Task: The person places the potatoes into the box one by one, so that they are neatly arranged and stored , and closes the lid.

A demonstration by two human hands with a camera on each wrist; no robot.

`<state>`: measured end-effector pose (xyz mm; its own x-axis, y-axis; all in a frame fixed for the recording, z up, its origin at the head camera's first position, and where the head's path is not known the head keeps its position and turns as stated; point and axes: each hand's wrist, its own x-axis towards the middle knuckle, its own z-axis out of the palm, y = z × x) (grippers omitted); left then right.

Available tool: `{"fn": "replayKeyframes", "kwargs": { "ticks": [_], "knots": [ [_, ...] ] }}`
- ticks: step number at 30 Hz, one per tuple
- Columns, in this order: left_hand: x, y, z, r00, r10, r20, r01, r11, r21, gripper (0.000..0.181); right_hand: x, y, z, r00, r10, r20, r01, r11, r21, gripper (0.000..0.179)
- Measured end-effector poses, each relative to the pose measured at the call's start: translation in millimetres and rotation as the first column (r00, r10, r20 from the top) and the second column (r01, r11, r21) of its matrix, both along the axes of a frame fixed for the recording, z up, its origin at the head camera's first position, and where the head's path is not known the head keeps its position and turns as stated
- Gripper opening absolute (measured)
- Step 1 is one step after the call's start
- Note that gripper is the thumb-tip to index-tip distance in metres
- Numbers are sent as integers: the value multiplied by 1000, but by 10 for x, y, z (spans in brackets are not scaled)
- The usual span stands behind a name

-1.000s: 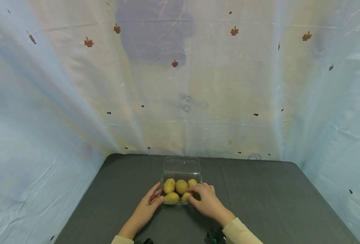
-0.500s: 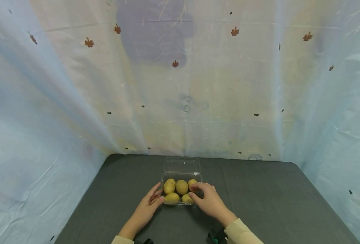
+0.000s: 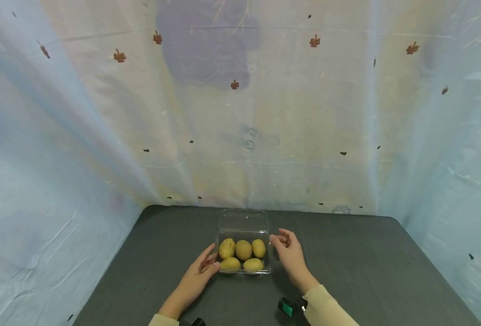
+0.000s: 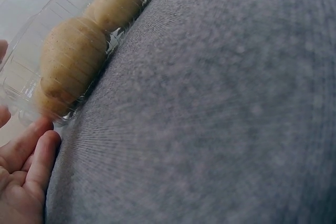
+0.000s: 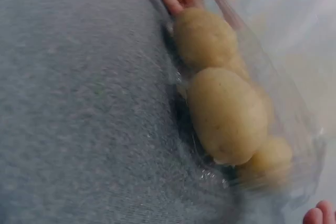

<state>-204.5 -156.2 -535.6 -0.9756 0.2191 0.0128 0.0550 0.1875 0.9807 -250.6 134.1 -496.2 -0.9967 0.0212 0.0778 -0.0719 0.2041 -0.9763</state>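
Several yellow potatoes [image 3: 243, 250] lie in a clear plastic clamshell box [image 3: 246, 273], its lid [image 3: 244, 221] folded back towards the wall. My left hand [image 3: 197, 276] steadies the box's left side with spread fingers; the left wrist view has those fingertips [image 4: 47, 135] right at the plastic, beside a potato [image 4: 73, 59]. By the right rear corner is my right hand [image 3: 291, 258], fingers loosely bent, thumb at the rim, holding no potato. In the right wrist view, only its fingertips [image 5: 320, 214] show, apart from the nearest potato [image 5: 228, 116].
The box stands on a dark grey cloth-covered table [image 3: 354, 267]. A pale patterned curtain [image 3: 289, 113] rises behind the table and along both sides. A black strap with a green patch [image 3: 287, 308] shows beneath the right wrist.
My right hand has let go of the front right potato, drawn out of the box and moved right and back to its rear corner. The left hand has stayed put.
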Motion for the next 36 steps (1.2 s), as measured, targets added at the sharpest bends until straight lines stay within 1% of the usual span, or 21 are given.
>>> {"fn": "replayKeyframes", "kwargs": {
  "ticks": [2, 4, 6, 9, 13, 16, 20, 23, 27, 36],
  "knots": [
    [-2, 3, -9, 1000, -5, 3, 5, 1000, 1, 65, -44, 25, -40, 998, 9, 67, -9, 1000, -6, 70],
    [-4, 9, -15, 1000, -10, 2, 10, 1000, -2, 65, -97, 50, -94, 994, 21, 108, -22, 1000, 11, 75],
    [-4, 17, -17, 1000, -12, 4, 12, 1000, -7, 65, -147, 74, -142, 991, 43, 129, -47, 998, 28, 75],
    [-10, 27, -20, 1000, -17, 8, 17, 1000, -4, 65, -218, 112, -202, 987, 99, 127, -105, 994, 40, 71],
    [-25, 32, -26, 1000, -20, 6, 20, 1000, 2, 65, -168, 116, -61, 974, 191, 121, -196, 980, 33, 57],
    [-39, 13, -24, 1000, -21, 3, 21, 1000, 11, 65, -103, 94, 71, 963, 235, 134, -238, 971, 12, 51],
    [-44, -22, -28, 1000, -15, 4, 15, 1000, 20, 64, -116, 69, 74, 952, 271, 143, -270, 962, -27, 51],
    [-46, -23, -31, 1000, -11, 1, 11, 1000, 18, 63, -123, 65, 68, 949, 282, 142, -280, 959, -37, 51],
    [-51, -4, -27, 1000, -14, 2, 14, 1000, 19, 63, -126, 83, 49, 954, 267, 133, -264, 964, -41, 49],
    [-42, -14, -6, 1000, 4, -12, -4, 1000, -22, 63, -130, 57, 2, 961, 257, 101, -256, 966, -18, 49]
  ]
}}
